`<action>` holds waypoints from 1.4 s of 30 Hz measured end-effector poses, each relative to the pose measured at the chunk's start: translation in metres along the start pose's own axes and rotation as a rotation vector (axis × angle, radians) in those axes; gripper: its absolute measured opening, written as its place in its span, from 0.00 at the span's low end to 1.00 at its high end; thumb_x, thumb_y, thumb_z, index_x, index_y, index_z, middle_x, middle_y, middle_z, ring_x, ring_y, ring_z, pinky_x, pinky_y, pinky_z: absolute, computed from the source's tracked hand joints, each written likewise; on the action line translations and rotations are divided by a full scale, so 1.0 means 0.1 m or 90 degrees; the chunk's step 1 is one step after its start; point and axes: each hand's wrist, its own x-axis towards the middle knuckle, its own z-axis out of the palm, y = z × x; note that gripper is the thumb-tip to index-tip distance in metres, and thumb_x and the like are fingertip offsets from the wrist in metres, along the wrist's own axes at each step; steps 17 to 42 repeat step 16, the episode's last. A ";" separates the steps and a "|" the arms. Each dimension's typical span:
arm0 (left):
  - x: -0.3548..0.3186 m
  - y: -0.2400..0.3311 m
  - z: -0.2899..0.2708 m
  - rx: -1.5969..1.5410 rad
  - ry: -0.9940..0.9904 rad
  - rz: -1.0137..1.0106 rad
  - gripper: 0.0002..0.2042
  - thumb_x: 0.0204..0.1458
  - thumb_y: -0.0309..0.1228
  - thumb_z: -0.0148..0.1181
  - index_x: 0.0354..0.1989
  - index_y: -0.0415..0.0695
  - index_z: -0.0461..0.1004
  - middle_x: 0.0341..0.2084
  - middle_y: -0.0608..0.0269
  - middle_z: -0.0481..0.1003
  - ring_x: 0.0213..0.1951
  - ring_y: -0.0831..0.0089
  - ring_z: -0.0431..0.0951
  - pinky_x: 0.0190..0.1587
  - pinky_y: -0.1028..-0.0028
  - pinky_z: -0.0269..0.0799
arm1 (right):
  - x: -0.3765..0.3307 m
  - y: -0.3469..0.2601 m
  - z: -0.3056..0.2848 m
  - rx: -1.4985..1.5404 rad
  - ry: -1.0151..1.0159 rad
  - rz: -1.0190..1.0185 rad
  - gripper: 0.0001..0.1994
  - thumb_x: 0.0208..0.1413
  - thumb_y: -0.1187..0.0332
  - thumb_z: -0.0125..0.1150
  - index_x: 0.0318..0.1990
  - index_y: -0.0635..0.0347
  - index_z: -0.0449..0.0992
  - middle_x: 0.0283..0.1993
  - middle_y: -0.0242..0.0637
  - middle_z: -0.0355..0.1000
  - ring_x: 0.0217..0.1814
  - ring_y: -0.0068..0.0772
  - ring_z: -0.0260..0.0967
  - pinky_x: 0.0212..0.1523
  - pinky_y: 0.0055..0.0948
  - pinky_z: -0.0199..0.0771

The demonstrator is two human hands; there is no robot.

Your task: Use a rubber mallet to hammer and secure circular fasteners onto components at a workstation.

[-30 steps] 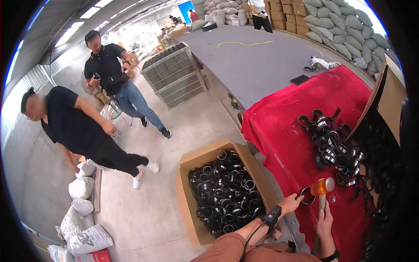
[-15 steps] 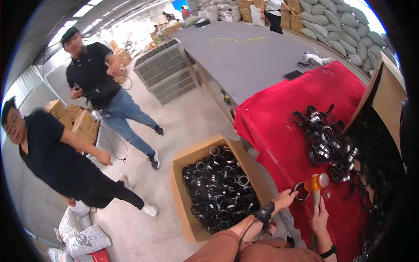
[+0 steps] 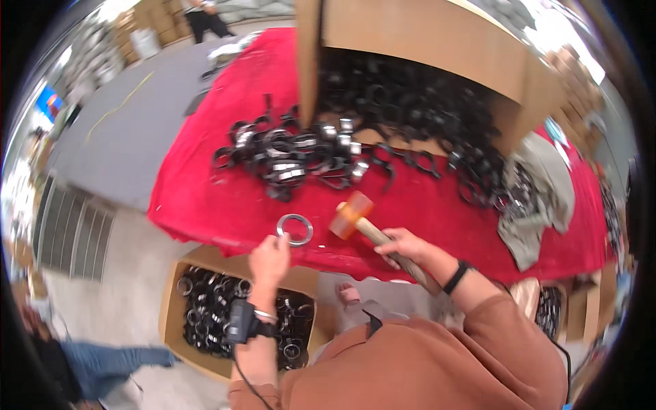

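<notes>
My left hand (image 3: 270, 258) pinches a metal ring (image 3: 295, 230) by its edge, holding it over the near part of the red cloth (image 3: 205, 212). In my right hand (image 3: 404, 249) is the wooden handle of a mallet (image 3: 352, 214) with an orange, see-through head. The mallet head is to the right of the ring, apart from it. Beyond both hands lies a loose pile of black and silver rings (image 3: 287, 154) on the cloth. Behind that pile, a cardboard box (image 3: 424, 41) on its side is filled with black rings (image 3: 403, 96).
Below the table's left front stands an open cardboard box (image 3: 169, 301) of rings. A grey-green cloth (image 3: 547, 198) lies on the right, beside more black rings (image 3: 478, 178). A grey tabletop (image 3: 123, 143) extends to the left. Someone in jeans (image 3: 109, 355) is at the lower left.
My view has swung to the right, bringing the tipped box into the middle. Ring and mallet remain in my hands; the mallet head now shows farther from the ring.
</notes>
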 end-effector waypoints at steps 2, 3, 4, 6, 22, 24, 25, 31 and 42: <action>0.29 0.08 -0.02 0.059 -0.085 0.103 0.19 0.52 0.49 0.48 0.28 0.45 0.73 0.25 0.48 0.75 0.33 0.48 0.75 0.36 0.54 0.68 | 0.03 -0.02 -0.22 -0.137 0.003 -0.026 0.09 0.46 0.68 0.63 0.33 0.61 0.72 0.19 0.34 0.67 0.18 0.26 0.66 0.15 0.27 0.66; 0.41 0.10 0.02 0.061 -0.111 0.182 0.18 0.53 0.48 0.48 0.29 0.45 0.73 0.27 0.50 0.75 0.35 0.50 0.75 0.37 0.56 0.67 | 0.10 0.00 -0.33 -0.262 0.027 -0.064 0.11 0.42 0.67 0.63 0.33 0.62 0.73 0.18 0.34 0.67 0.19 0.25 0.67 0.17 0.28 0.67; 0.53 0.12 0.05 0.096 -0.143 0.204 0.17 0.53 0.47 0.48 0.30 0.46 0.73 0.29 0.53 0.75 0.37 0.52 0.74 0.39 0.55 0.65 | 0.13 -0.04 -0.34 -0.344 0.083 -0.062 0.14 0.39 0.66 0.63 0.35 0.61 0.74 0.20 0.37 0.70 0.20 0.29 0.69 0.22 0.32 0.70; 0.72 0.17 0.14 0.131 -0.172 0.245 0.15 0.52 0.46 0.50 0.36 0.48 0.75 0.34 0.56 0.76 0.41 0.55 0.73 0.43 0.52 0.61 | 0.32 0.04 -0.45 -0.699 0.234 -0.271 0.17 0.38 0.63 0.61 0.40 0.55 0.75 0.36 0.44 0.74 0.40 0.43 0.73 0.41 0.40 0.72; 0.66 0.60 0.61 0.309 0.010 0.192 0.22 0.51 0.50 0.53 0.47 0.46 0.72 0.40 0.51 0.73 0.47 0.53 0.69 0.44 0.56 0.68 | -0.77 0.58 -0.26 -0.574 0.544 -0.585 0.09 0.47 0.67 0.59 0.36 0.57 0.72 0.30 0.40 0.69 0.37 0.41 0.69 0.39 0.38 0.71; 0.66 0.60 0.61 0.309 0.010 0.192 0.22 0.51 0.50 0.53 0.47 0.46 0.72 0.40 0.51 0.73 0.47 0.53 0.69 0.44 0.56 0.68 | -0.77 0.58 -0.26 -0.574 0.544 -0.585 0.09 0.47 0.67 0.59 0.36 0.57 0.72 0.30 0.40 0.69 0.37 0.41 0.69 0.39 0.38 0.71; 0.66 0.60 0.61 0.309 0.010 0.192 0.22 0.51 0.50 0.53 0.47 0.46 0.72 0.40 0.51 0.73 0.47 0.53 0.69 0.44 0.56 0.68 | -0.77 0.58 -0.26 -0.574 0.544 -0.585 0.09 0.47 0.67 0.59 0.36 0.57 0.72 0.30 0.40 0.69 0.37 0.41 0.69 0.39 0.38 0.71; 0.66 0.60 0.61 0.309 0.010 0.192 0.22 0.51 0.50 0.53 0.47 0.46 0.72 0.40 0.51 0.73 0.47 0.53 0.69 0.44 0.56 0.68 | -0.77 0.58 -0.26 -0.574 0.544 -0.585 0.09 0.47 0.67 0.59 0.36 0.57 0.72 0.30 0.40 0.69 0.37 0.41 0.69 0.39 0.38 0.71; 0.66 0.60 0.61 0.309 0.010 0.192 0.22 0.51 0.50 0.53 0.47 0.46 0.72 0.40 0.51 0.73 0.47 0.53 0.69 0.44 0.56 0.68 | -0.77 0.58 -0.26 -0.574 0.544 -0.585 0.09 0.47 0.67 0.59 0.36 0.57 0.72 0.30 0.40 0.69 0.37 0.41 0.69 0.39 0.38 0.71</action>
